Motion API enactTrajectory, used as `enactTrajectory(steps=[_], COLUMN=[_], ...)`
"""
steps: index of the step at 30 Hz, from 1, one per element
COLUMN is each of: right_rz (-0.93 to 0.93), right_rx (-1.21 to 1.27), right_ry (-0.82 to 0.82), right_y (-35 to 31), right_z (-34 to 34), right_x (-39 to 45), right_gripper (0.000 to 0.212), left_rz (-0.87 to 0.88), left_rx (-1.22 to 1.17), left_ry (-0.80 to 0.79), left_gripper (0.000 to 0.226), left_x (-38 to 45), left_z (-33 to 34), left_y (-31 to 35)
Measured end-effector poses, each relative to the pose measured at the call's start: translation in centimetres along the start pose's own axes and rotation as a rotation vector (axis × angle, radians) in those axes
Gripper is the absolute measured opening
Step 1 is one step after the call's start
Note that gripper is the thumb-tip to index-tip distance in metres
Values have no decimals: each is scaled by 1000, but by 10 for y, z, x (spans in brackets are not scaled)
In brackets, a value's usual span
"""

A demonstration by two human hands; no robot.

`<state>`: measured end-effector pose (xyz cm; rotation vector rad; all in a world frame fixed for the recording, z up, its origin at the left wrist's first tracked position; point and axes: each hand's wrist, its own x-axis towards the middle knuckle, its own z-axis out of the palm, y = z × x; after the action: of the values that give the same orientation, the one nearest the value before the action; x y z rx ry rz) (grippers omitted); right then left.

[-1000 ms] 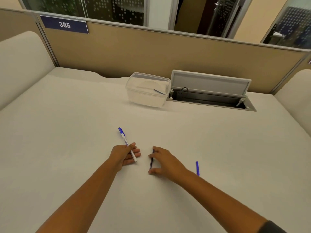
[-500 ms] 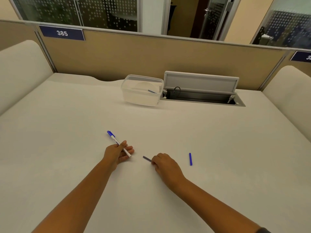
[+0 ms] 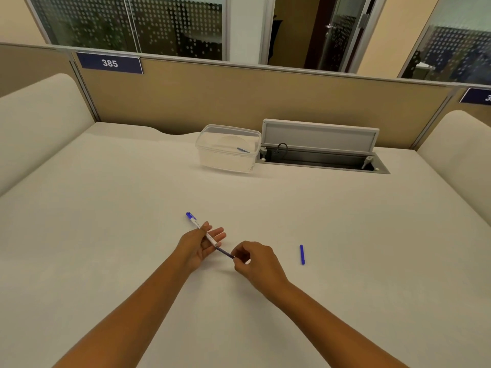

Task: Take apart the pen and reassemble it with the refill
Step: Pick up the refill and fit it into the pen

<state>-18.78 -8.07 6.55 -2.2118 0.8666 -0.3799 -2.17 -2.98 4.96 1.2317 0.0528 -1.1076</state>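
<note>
The pen, a white barrel with a blue end cap pointing away from the person, is held above the desk near its front middle, pinched between the thumb and fingers of the left hand, whose other fingers are spread loosely. At the pen's near end a thin dark refill meets the barrel's mouth; the right hand grips the refill's other end between thumb and forefinger, the rest of that hand curled closed. To the right of the pen, well apart from both hands, a small blue cap lies on the desk. Beyond the pen, toward the back of the desk, stands a clear plastic box with a thin blue stick inside, and just to the right of the box a grey cable hatch is set into the desk with its lid raised. The desk is plain off-white. Behind it runs a tan partition carrying a dark blue plate that reads "385"; a second plate at the far right is cut off. Above the partition are glass panels with a dotted frosting.
</note>
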Motion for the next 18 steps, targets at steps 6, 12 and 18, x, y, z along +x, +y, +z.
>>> enactTrajectory(steps=[6, 12, 18], right_rz=[39, 45, 25], right_rx=[80, 131, 138], right_ry=[42, 70, 95], right_y=[0, 0, -1], right_z=[-9, -18, -26], right_x=[2, 3, 6], right_gripper=[12, 9, 7], left_rz=[24, 59, 55], left_rx=[-36, -55, -3], left_ry=[8, -10, -10], left_gripper=[16, 17, 20], left_x=[-6, -10, -15], left_z=[18, 22, 26], left_y=[6, 7, 2])
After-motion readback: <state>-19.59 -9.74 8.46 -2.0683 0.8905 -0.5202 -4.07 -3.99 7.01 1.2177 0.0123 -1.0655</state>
